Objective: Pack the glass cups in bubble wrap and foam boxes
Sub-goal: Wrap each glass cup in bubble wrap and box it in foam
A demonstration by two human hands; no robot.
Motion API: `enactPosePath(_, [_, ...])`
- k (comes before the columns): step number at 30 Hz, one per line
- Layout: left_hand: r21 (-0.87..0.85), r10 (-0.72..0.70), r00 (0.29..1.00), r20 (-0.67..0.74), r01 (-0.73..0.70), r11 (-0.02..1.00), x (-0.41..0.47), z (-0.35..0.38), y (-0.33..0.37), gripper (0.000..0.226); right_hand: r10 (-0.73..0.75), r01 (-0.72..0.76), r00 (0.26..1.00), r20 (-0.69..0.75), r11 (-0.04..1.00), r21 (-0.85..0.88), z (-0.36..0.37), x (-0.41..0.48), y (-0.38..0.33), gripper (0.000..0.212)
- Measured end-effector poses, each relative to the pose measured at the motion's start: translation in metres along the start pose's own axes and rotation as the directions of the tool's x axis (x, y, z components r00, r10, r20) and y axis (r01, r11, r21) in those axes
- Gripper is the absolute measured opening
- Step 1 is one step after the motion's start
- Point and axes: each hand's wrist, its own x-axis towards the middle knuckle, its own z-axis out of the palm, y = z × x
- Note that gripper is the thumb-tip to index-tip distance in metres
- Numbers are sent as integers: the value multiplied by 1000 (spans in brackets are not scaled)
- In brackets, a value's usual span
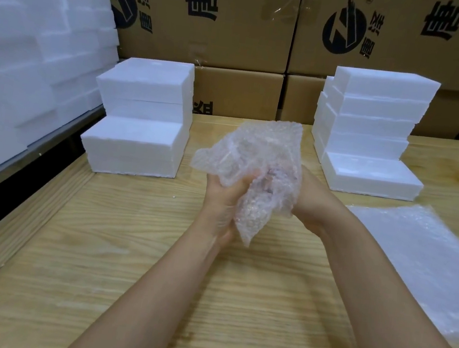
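A crumpled sheet of bubble wrap (pixel 256 159) is held up above the middle of the wooden table (pixel 151 280). My left hand (pixel 223 202) grips its lower left side, thumb curled over the wrap. From the right, my right hand (pixel 310 201) holds the bundle, its fingers hidden behind the wrap. Something sits inside the wrap, but I cannot make out a glass cup clearly. White foam boxes (pixel 140 116) stand stacked at the back left, and another stack of foam boxes (pixel 372 133) stands at the back right.
A flat pile of bubble wrap sheets (pixel 428 264) lies on the table at the right. A tall wall of foam boxes (pixel 28 56) fills the far left. Printed cardboard cartons (pixel 240 25) line the back.
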Motion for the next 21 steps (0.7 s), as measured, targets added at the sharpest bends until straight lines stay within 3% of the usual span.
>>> enactPosePath(3, [-106,-101,989,106,112,988,-3,-3,8,99,-26,34,998,-61,990,134,-8,0,4,33])
enactPosePath(5, [-98,-135,989,53,139,985,-2,-9,11,91,-36,54,995,-88,974,218,-11,0,7,34])
enactPosePath(8, [-13,-121,992,-23,121,993,-1,-8,11,107,-1,29,994,-109,965,262,-11,1,10,16])
enactPosePath(13, [-13,-80,994,-70,79,997,-3,-3,7,87,40,-37,987,-155,999,24,-7,4,8,11])
enactPosePath(17, [-10,-30,998,-49,30,1000,-4,0,7,120,36,-57,991,-129,986,-158,-5,6,9,5])
enactPosePath(21, [41,-35,996,-83,39,998,-3,-3,6,120,82,-131,984,-159,937,-323,-9,9,13,8])
